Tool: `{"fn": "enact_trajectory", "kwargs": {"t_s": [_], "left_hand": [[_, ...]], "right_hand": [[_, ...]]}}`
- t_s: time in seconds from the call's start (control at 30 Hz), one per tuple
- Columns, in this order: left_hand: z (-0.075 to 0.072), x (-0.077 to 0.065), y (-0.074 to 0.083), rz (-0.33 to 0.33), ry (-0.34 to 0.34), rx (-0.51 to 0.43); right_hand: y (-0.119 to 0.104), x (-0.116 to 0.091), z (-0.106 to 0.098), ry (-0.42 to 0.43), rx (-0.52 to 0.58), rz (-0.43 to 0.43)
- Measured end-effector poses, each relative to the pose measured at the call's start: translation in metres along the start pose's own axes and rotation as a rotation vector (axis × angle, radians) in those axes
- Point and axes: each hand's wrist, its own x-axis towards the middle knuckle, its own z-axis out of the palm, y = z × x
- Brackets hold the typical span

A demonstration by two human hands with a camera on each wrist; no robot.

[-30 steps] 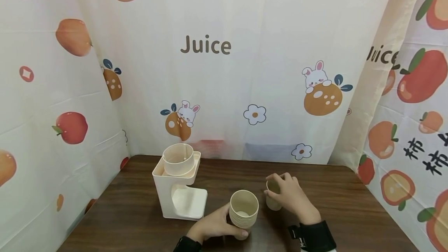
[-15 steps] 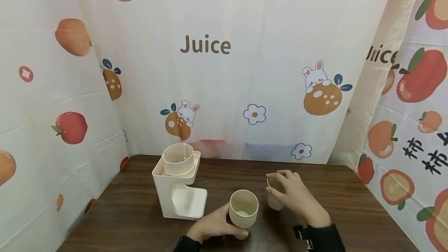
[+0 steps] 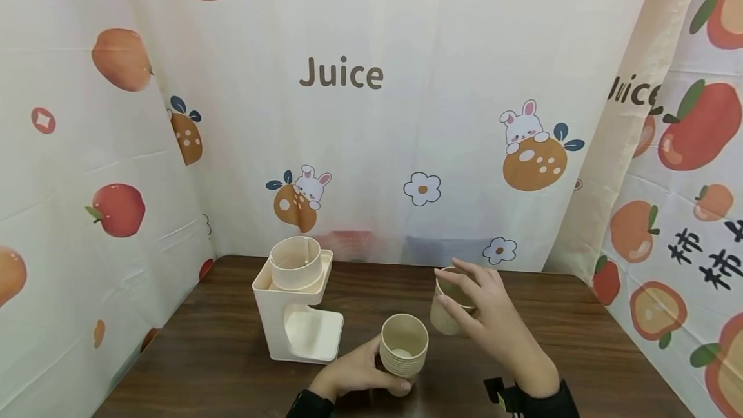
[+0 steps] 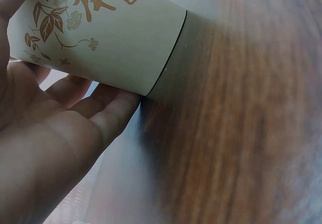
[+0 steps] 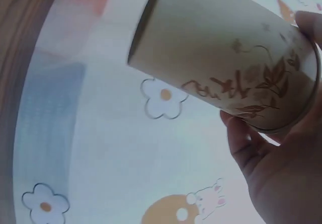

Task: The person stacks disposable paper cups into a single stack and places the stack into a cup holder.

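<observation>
My left hand (image 3: 360,369) grips the lower part of a stack of beige paper cups (image 3: 403,358), upright at the table's front middle. In the left wrist view the lowest cup (image 4: 121,38) shows brown leaves and lettering, its base right at the tabletop, with fingers curved along its side. My right hand (image 3: 496,324) holds a single paper cup (image 3: 444,316) near its rim, fingers and thumb on opposite sides, right of the stack and farther back. The right wrist view shows this printed cup (image 5: 216,58) with its base raised above the table edge.
To the left of the stack stands a white machine (image 3: 269,324) with a round cream tub (image 3: 297,269) on top and a low flat base plate (image 3: 316,337). Dark wooden table (image 3: 220,340) lies beneath. A fruit-print curtain (image 3: 371,134) rises behind the back edge and at both sides.
My right hand has moved up and slightly back with the single cup, which now hangs higher and tilts a little. My left hand and the cup stack have stayed in place.
</observation>
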Motion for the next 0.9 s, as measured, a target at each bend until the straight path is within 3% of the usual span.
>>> {"fn": "enact_trajectory", "kwargs": {"t_s": [0.2, 0.5, 0.73, 0.9], "left_hand": [[0.000, 0.000, 0.000, 0.005, -0.001, -0.006], [0.000, 0.000, 0.001, 0.012, -0.009, -0.005], [-0.002, 0.001, 0.001, 0.007, -0.033, -0.004], [-0.002, 0.001, 0.000, 0.010, -0.041, -0.028]], "right_hand": [[-0.019, 0.002, -0.008, 0.026, 0.077, -0.025], [-0.040, 0.003, -0.003, 0.083, 0.172, -0.145], [-0.052, 0.008, 0.013, 0.080, 0.115, -0.231], [-0.052, 0.006, 0.023, 0.006, 0.096, -0.192]]}}
